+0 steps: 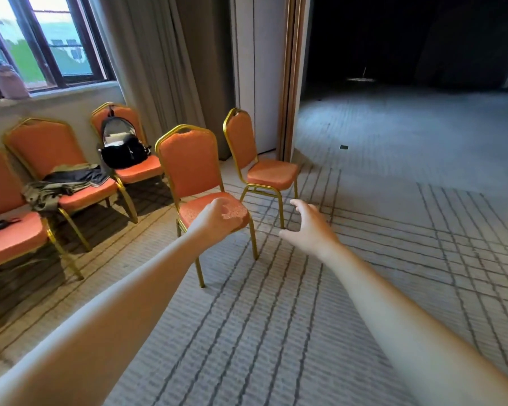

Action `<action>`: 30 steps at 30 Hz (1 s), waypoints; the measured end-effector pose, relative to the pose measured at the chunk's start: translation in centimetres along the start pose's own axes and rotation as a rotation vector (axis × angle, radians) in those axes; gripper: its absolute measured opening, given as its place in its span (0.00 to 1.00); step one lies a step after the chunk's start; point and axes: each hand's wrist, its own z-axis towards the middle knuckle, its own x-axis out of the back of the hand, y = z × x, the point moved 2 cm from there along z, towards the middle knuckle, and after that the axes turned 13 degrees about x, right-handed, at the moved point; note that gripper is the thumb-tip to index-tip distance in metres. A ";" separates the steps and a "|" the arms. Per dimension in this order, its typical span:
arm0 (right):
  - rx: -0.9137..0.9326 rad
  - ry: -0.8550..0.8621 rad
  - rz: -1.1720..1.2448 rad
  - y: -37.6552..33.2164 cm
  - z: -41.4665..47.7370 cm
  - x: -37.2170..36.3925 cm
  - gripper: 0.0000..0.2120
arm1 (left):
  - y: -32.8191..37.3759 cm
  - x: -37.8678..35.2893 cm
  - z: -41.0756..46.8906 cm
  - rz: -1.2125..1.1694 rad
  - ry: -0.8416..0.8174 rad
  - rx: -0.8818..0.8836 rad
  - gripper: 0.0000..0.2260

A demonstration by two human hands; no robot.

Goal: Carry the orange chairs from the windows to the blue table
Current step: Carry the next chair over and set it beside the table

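Five orange chairs (46,148) stand on the carpet (276,332) under the window (56,39); no blue table shows. The left hand (217,219), fingers loosely curled, reaches over the nearest chair (188,162); the right hand (310,231) spreads its fingers, empty. None looks lifted yet.

— What is the person wearing?

— Only bare arms are in view. The left forearm (115,303) is uncovered from the near left corner to the wrist. The right forearm (408,312) is uncovered the same way from the near right edge.

— And the hands?

— The left hand (216,219) and the right hand (313,231) are bare too.

— Any detail on them?

— Little. The left hand's fingers (228,211) are smeared by blur. The right hand's thumb (286,234) shows cleanly, slim and smooth. Both forearms look broad near the camera and taper towards the wrists.
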 end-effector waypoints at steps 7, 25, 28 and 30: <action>0.023 -0.111 0.009 7.4 17.0 -0.5 0.38 | 4.2 -3.1 15.1 -0.008 0.050 0.089 0.30; 0.017 -0.401 -0.020 22.8 54.4 -9.8 0.36 | 4.9 -8.9 51.7 -0.096 -0.005 0.322 0.28; 0.043 -0.457 -0.040 24.4 60.4 -11.2 0.36 | 5.0 -9.1 56.7 -0.104 0.013 0.346 0.28; 0.072 -0.507 -0.044 25.4 64.4 -12.6 0.35 | 4.8 -9.4 60.0 -0.120 0.034 0.385 0.27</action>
